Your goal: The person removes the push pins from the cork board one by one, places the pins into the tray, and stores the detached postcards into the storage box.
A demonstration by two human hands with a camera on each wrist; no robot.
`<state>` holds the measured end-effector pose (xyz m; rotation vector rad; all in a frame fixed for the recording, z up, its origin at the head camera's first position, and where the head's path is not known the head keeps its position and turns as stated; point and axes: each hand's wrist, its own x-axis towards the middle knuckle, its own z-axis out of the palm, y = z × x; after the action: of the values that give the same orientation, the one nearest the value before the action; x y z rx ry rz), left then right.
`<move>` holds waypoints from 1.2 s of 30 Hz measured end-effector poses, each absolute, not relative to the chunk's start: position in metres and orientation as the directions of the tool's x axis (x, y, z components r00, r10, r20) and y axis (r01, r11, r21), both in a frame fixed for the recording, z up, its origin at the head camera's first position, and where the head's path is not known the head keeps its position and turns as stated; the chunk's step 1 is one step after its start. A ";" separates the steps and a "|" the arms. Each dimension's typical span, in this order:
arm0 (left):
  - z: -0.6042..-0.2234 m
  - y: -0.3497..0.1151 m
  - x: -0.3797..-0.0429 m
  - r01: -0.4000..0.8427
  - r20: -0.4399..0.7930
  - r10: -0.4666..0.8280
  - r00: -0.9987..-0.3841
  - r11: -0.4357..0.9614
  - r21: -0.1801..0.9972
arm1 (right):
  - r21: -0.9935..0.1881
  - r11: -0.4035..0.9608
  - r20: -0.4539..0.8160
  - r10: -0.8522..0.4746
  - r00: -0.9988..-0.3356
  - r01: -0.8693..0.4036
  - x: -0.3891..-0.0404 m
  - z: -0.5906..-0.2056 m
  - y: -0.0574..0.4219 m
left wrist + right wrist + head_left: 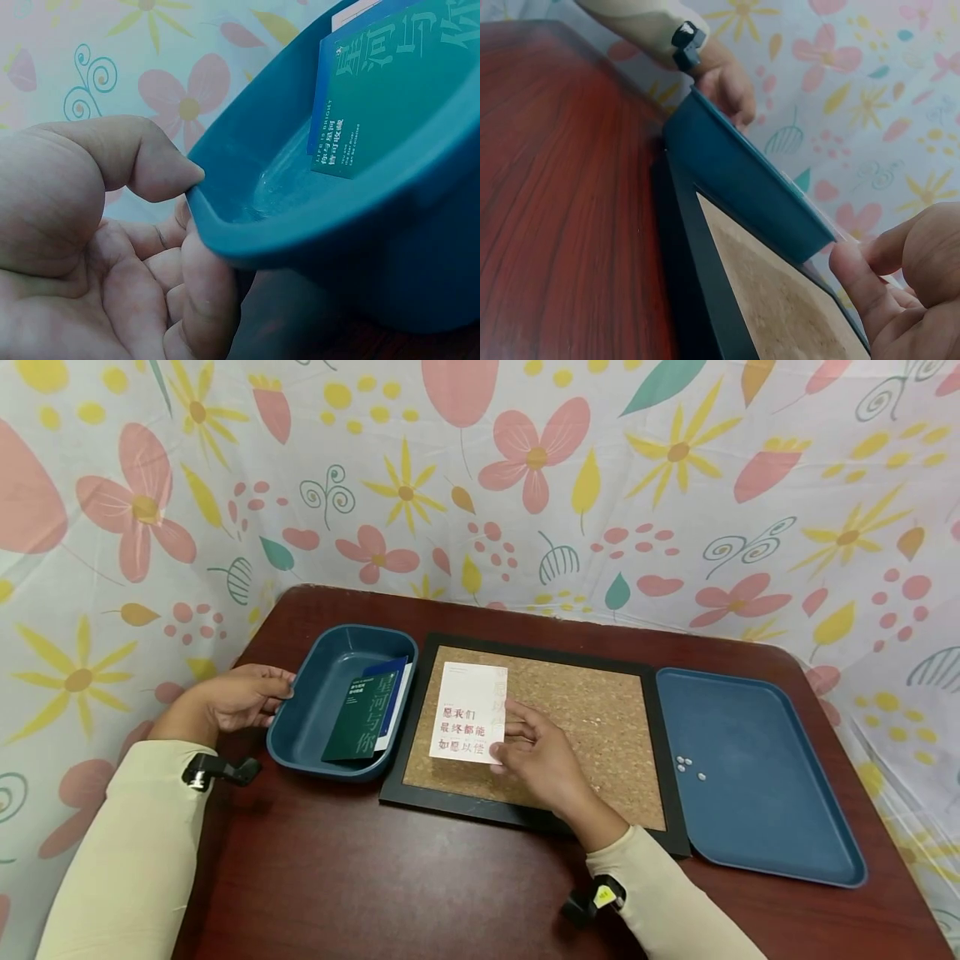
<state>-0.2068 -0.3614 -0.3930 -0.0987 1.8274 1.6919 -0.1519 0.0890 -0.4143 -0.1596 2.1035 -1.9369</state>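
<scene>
My right hand [543, 760] pinches a white card [467, 693] with red Chinese writing by its right edge, over the left part of a cork board [600, 718] with a black frame. In the head view the card hides part of the cork; the right wrist view shows it almost edge-on. With thumb and fingers, my left hand [251, 693] grips the left rim of a deep blue bin [285, 240]. Inside that bin a green card [352, 718] with pale lettering overlaps a blue card [392, 714] and something white, both leaning toward the right wall.
Right of the board lies a shallow blue tray [765, 777] with several small white round pieces [682, 764] near its left side. Everything stands on a dark red-brown table [337, 860]. A flower-patterned cloth [450, 485] hangs behind and to the left.
</scene>
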 end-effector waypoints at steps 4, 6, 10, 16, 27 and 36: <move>-0.392 -0.361 -0.206 -0.467 -0.504 0.323 -0.801 0.190 0.864 | -0.991 0.093 -0.118 -0.271 -0.955 0.097 -0.153 -0.414 0.080; -0.392 -0.360 -0.206 -0.471 -0.509 0.314 -0.801 0.194 0.860 | -0.992 0.085 -0.117 -0.277 -0.954 0.097 -0.154 -0.413 0.076; -0.392 -0.360 -0.206 -0.470 -0.508 0.323 -0.798 0.193 0.861 | -0.994 0.066 -0.106 -0.297 -0.949 0.091 -0.155 -0.413 0.068; -0.393 -0.361 -0.206 -0.462 -0.500 0.336 -0.798 0.192 0.866 | -0.995 0.049 -0.103 -0.304 -0.947 0.093 -0.155 -0.413 0.058; -0.393 -0.360 -0.205 -0.466 -0.508 0.297 -0.808 0.204 0.861 | -0.994 0.022 -0.110 -0.331 -0.937 0.109 -0.156 -0.411 0.041; -0.393 -0.359 -0.206 -0.466 -0.510 0.294 -0.808 0.210 0.860 | -0.994 0.035 -0.113 -0.362 -0.926 0.107 -0.158 -0.409 0.029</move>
<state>-0.2058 -0.3595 -0.3930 -0.1593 1.8972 1.6578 -0.1580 0.0290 -0.4093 -0.2584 1.9852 -1.9569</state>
